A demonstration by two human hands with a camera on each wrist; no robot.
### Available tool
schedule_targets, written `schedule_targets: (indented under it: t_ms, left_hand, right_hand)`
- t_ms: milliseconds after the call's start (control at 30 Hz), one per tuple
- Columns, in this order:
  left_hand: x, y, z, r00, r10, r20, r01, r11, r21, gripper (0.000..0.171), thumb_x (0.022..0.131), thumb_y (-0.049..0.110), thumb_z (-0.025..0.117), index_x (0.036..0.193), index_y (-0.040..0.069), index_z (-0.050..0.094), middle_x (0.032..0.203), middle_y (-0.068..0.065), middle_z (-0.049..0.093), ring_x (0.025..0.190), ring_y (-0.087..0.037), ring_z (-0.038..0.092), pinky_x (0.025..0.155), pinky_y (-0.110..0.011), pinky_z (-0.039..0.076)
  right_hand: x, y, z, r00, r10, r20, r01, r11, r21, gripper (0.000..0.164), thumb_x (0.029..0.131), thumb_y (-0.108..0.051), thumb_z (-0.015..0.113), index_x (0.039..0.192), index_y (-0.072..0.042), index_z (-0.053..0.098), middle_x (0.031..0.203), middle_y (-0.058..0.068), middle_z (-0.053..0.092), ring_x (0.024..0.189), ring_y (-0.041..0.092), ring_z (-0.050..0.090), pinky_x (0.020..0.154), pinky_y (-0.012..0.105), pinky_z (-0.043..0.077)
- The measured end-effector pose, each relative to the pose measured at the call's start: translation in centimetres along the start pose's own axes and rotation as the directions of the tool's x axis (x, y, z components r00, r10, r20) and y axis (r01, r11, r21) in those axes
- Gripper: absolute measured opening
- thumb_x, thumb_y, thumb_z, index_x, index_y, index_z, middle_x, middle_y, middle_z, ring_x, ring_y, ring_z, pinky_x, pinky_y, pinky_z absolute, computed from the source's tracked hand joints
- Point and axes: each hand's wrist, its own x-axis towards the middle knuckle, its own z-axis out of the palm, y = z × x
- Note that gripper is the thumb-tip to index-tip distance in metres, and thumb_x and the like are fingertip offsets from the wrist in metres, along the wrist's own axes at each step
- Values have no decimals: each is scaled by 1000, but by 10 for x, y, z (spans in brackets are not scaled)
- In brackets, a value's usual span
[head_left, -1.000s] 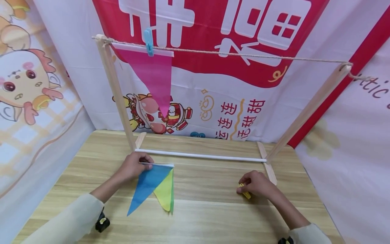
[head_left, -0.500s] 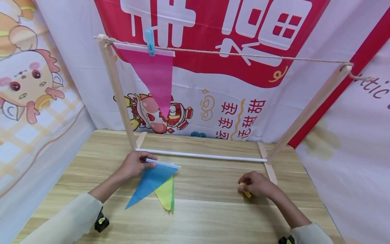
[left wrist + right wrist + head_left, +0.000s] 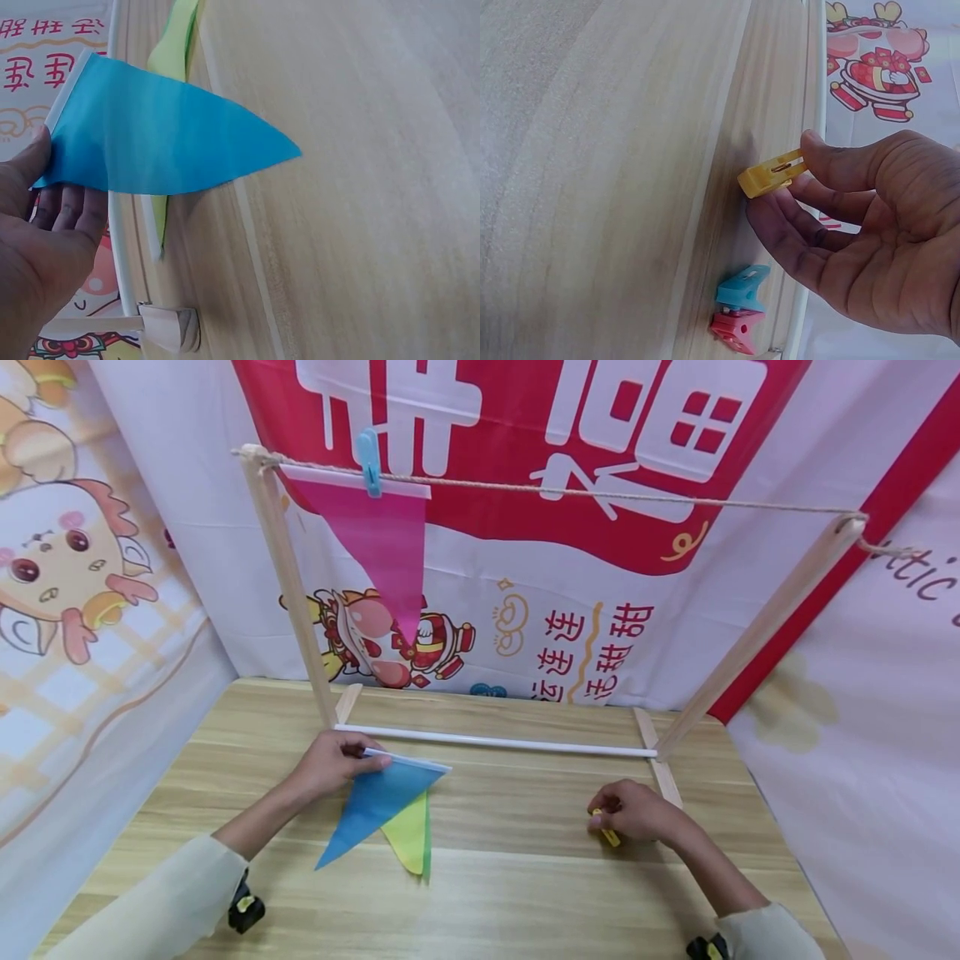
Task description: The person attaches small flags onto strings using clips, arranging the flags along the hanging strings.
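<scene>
My left hand (image 3: 330, 766) pinches a blue triangular pennant (image 3: 384, 793) by the left end of its white top strip, thumb in front. In the left wrist view the pennant (image 3: 161, 135) slants out from the thumb, its tip over the table. Partly hidden behind it, a yellow pennant (image 3: 407, 837) with a green pennant (image 3: 427, 852) under it lies on the tabletop. At the right, my right hand (image 3: 636, 812) pinches a yellow clothespin (image 3: 769, 174) by its handle end between thumb and fingers. A pink pennant (image 3: 386, 539) hangs from the rope (image 3: 570, 492), clipped by a light blue clothespin (image 3: 370, 464).
The rope spans two wooden posts (image 3: 288, 585), joined low down by a white rod (image 3: 487, 743). In the right wrist view, a teal clothespin (image 3: 741, 287) and a pink clothespin (image 3: 735, 330) lie beside my right hand. A printed cloth backdrop stands behind the table (image 3: 525, 893).
The blue pennant has shifted right and slightly up with my left hand, its tip swinging upward, while the yellow and green ones stay behind. My right hand has barely moved.
</scene>
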Motion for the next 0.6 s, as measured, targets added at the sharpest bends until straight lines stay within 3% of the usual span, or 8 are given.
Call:
schedule_targets:
  t_ms: [233, 600]
  left_hand:
    - [-2, 5, 2, 1000, -17, 17, 18, 997, -69, 26, 103, 26, 87, 120, 6, 86, 105, -9, 81, 91, -24, 65, 73, -26, 59]
    - [-6, 13, 2, 999, -41, 25, 43, 995, -87, 28, 104, 27, 86, 125, 8, 86, 113, -10, 83, 93, -23, 67, 79, -29, 60]
  right_hand:
    - [1, -5, -5, 1000, 14, 15, -14, 1000, 10, 18, 102, -17, 84, 113, -4, 81, 98, 3, 76, 86, 16, 64, 77, 33, 55]
    - [3, -7, -11, 999, 7, 36, -10, 996, 91, 15, 104, -15, 82, 110, -2, 82, 92, 4, 77, 80, 14, 66, 69, 31, 58]
